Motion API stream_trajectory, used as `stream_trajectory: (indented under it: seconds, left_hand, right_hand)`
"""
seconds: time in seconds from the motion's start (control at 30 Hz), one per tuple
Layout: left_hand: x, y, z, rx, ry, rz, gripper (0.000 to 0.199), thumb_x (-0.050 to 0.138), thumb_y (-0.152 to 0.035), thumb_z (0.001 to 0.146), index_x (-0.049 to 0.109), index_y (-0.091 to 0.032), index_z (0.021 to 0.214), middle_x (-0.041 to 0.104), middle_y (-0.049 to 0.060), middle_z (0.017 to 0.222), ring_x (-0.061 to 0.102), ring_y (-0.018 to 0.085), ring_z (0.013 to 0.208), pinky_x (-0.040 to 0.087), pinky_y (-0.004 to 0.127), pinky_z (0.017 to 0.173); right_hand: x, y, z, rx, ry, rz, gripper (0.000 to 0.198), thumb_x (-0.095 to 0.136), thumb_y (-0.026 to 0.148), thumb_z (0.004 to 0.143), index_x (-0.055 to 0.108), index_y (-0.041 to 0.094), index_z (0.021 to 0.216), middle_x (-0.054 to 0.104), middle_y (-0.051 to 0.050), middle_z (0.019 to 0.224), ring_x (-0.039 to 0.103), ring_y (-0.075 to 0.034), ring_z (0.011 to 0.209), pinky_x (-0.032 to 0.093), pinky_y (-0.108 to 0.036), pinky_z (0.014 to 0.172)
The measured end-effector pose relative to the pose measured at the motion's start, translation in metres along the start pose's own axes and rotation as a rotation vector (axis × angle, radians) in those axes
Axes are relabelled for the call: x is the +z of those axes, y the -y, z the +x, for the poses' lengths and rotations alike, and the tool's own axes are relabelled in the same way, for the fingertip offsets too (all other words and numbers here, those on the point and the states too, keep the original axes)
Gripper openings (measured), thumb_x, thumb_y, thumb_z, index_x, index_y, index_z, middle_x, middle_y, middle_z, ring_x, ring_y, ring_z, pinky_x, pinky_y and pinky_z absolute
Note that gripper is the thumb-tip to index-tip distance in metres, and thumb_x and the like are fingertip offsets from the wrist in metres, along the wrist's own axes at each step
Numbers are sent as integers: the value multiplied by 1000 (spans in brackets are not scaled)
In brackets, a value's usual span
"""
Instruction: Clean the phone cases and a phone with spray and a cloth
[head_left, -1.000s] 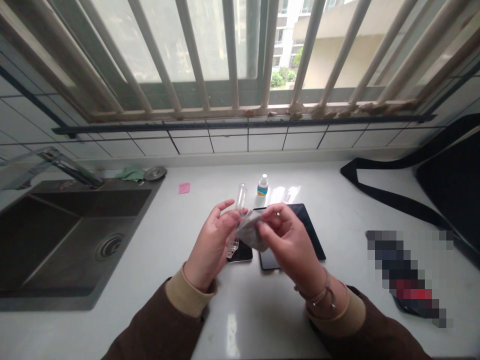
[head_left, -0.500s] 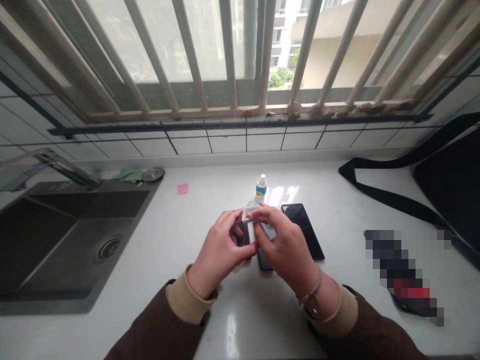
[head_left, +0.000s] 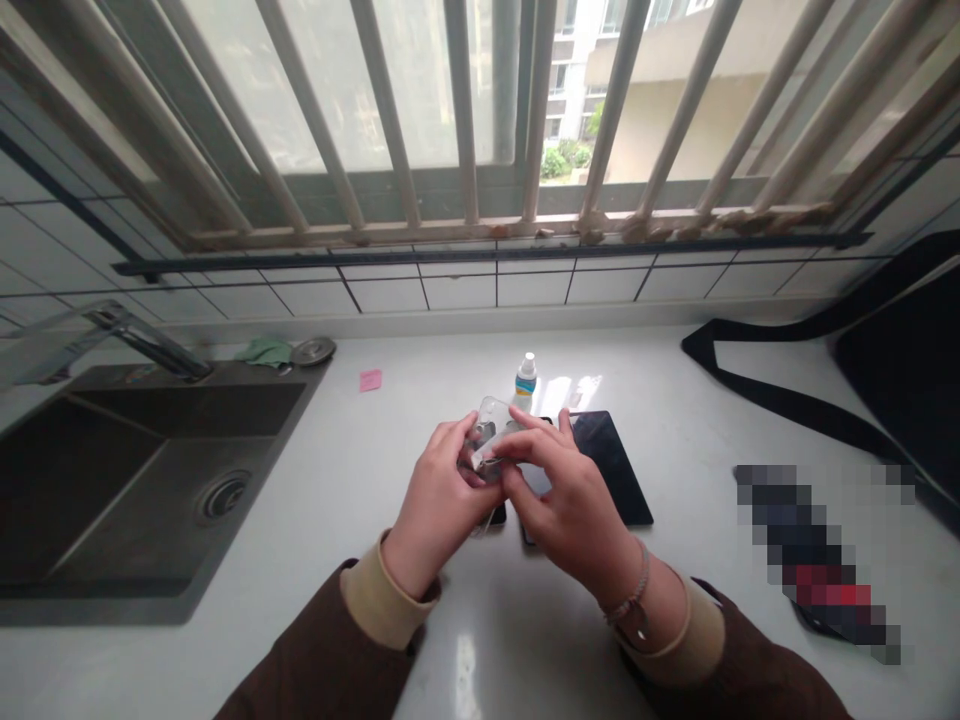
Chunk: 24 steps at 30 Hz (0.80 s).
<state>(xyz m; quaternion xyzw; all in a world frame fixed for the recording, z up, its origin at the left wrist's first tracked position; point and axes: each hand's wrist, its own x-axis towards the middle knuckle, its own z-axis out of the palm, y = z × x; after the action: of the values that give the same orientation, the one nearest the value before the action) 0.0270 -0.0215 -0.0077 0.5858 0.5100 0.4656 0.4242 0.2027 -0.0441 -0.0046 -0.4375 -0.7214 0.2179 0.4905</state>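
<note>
Clear phone case [head_left: 486,432] is held above the worktop [head_left: 420,620], between both hands and over the dark phone [head_left: 609,462]. Left hand [head_left: 442,500] is clamped on its lower near edge; right hand [head_left: 559,490] lies across it from the right, fingertips [head_left: 517,415] pressing a pale cloth, barely visible, on top. Long axis tilts up and away toward the small bottle [head_left: 526,378]. Against a second earlier, the case is lower and the hands closed together.
</note>
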Motion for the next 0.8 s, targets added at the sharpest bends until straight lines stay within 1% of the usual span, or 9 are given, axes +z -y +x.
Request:
stream_trajectory:
  seconds: [0.07, 0.13, 0.2, 0.3, 0.47, 0.57, 0.7, 0.73, 0.8]
  left_hand:
    - [0, -2, 1, -97, -10, -115, 68, 93, -29, 74, 68, -22, 137, 65, 10, 123, 65, 23, 94, 57, 34, 83]
    - [0, -5, 2, -212, 3, -357, 63, 87, -40, 84, 63, -20, 139, 67, 11, 122, 69, 22, 94, 59, 38, 90]
    - [-1, -9, 4, -330, 44, -638, 55, 74, -45, 95, 59, -20, 141, 70, 12, 118, 72, 23, 97, 59, 44, 98]
    - [-4, -13, 7, -458, 108, -892, 48, 62, -44, 101, 54, -21, 144, 73, 14, 115, 75, 26, 105, 58, 47, 104]
    - [-7, -16, 9, -456, 126, -995, 49, 53, -43, 104, 52, -20, 147, 75, 18, 128, 75, 27, 116, 58, 46, 107]
    - [-8, -18, 10, -443, 55, -955, 40, 52, -38, 106, 54, -19, 141, 77, 21, 125, 76, 27, 116, 59, 42, 103]
    - [-9, -15, 11, -430, 12, -918, 28, 51, -35, 109, 59, -19, 131, 81, 18, 114, 79, 24, 104, 60, 39, 100]
    - [-10, -13, 11, -420, 14, -915, 28, 51, -36, 109, 60, -20, 129, 81, 17, 110, 79, 24, 102, 60, 40, 99]
    - [-10, -10, 12, -391, 2, -898, 27, 51, -38, 110, 62, -21, 127, 82, 13, 102, 78, 22, 99, 60, 39, 98]
  right_hand:
    - [-3, 0, 0, 76, -146, 159, 18, 65, 16, 98, 67, 30, 110, 79, -6, 121, 69, -30, 133, 29, -68, 131]
    - [-5, -4, 2, 179, -291, 285, 13, 65, 24, 101, 64, 29, 114, 77, -8, 122, 75, -27, 120, 53, -57, 117]
    - [-5, -8, 4, 261, -354, 351, 14, 64, 30, 103, 62, 28, 117, 77, -9, 119, 77, -25, 111, 62, -49, 102]
    - [1, -12, 4, 293, -303, 381, 18, 66, 32, 104, 62, 27, 121, 78, -8, 115, 78, -25, 109, 64, -46, 99]
    - [11, -9, 0, 306, -204, 431, 22, 67, 34, 103, 63, 27, 123, 79, -9, 115, 79, -25, 107, 66, -43, 93]
    - [9, -11, 2, 421, -249, 520, 26, 70, 40, 101, 62, 25, 120, 81, -9, 108, 80, -25, 100, 66, -40, 85]
    - [7, -22, 6, 614, -344, 640, 43, 75, 46, 95, 57, 23, 126, 82, -6, 104, 79, -23, 92, 62, -35, 78]
    - [9, -24, 6, 662, -336, 674, 47, 78, 46, 93, 56, 23, 127, 82, -5, 102, 78, -21, 88, 61, -32, 74]
    - [15, -24, 5, 752, -248, 760, 52, 81, 46, 88, 56, 22, 126, 80, -3, 97, 74, -18, 78, 55, -26, 63]
